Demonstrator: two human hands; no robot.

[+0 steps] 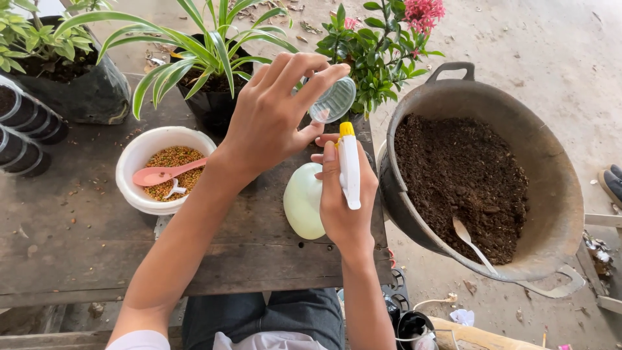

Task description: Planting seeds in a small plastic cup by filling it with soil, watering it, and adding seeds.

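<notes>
From the head camera, the right hand (346, 207) was wrapped around the neck of a pale green spray bottle (303, 201), fingers closed tight on it, with the white trigger head (350, 170) lying across the back of the fingers and its yellow nozzle tip (346, 129) pointing away from the person. The bottle's rounded body lay to the left of that hand, tilted over the dark wooden table (78, 240) rather than standing upright; whether it touched the boards could not be told.

The left hand (269, 120) was raised just above and beyond the right one, its fingertips pinched narrowly on the rim of a small clear ribbed cup (332, 100). The cup sat at the very ends of the fingers, on the thumb side, tipped so its mouth faced partly toward the camera, just above the yellow nozzle and close to it without clearly touching.

To the left on the table stood a white bowl (139, 155) of reddish-brown and green pellets (178, 159), with a pink spoon (162, 174) resting in it. Behind the hands were a striped-leaf plant (207, 45) in a black pot and a shrub with pink flowers (421, 13). A leafy plant in a black bag (84, 91) stood at the far left corner, beside stacked black trays (23, 136). To the right, well clear of both hands, a large grey two-handled basin (551, 188) held dark soil (460, 175) with a white spoon (470, 243) stuck in it.
</notes>
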